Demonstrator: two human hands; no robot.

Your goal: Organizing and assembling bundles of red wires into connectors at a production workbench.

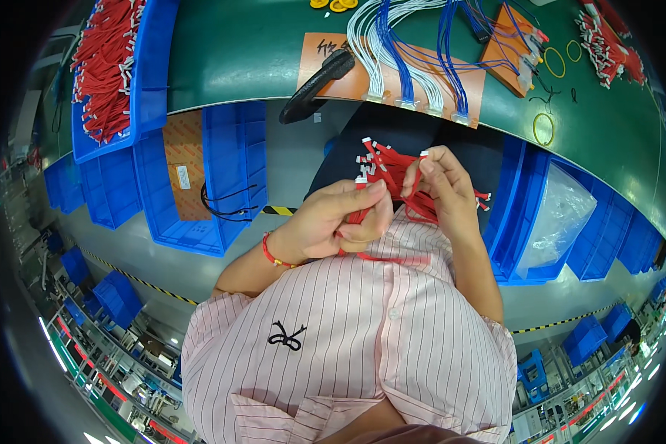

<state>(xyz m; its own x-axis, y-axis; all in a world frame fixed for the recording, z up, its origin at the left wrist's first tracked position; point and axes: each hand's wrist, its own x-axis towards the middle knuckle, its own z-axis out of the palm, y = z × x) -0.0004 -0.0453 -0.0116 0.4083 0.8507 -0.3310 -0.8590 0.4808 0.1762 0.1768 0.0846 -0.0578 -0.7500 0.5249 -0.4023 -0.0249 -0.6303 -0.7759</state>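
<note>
A bundle of red cables [392, 164] with small white connectors lies on my lap, just below the bench edge. My left hand [351, 214] pinches a red cable [364, 255] whose white connector sticks up past the thumb; its loop hangs against my shirt. To the right, my right hand [448, 181] holds a white connector [424, 154] between thumb and fingertips. Whether both ends belong to one cable, I cannot tell. Part of the bundle is hidden behind my hands.
The green bench [237, 55] runs across the front, carrying white and blue wire harnesses [407, 44] and a black-handled tool [318, 87]. Blue bins [233, 163] stand underneath. At the far left, a blue bin [152, 96] holds red cables; more red cables [610, 52] lie far right.
</note>
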